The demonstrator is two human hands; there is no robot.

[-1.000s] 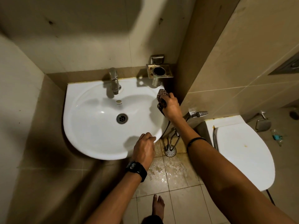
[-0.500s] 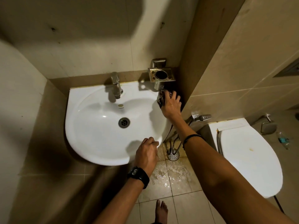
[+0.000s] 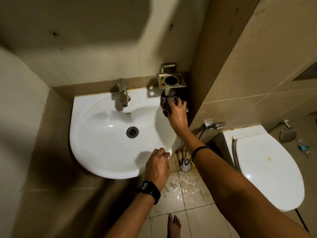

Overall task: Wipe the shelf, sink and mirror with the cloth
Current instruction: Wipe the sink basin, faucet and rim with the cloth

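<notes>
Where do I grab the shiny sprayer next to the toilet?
Probably by the chrome body of the sprayer, coming from the toilet side: that end sticks out free of its wall bracket, while the hose hangs from the other end.

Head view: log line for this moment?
right hand holds cloth at sink back-right corner, under holder | left hand grips front rim

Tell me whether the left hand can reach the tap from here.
Probably yes. The left hand grips the front rim of the sink, and only open basin lies between it and the tap. The right hand with the cloth is off to the side.
</notes>
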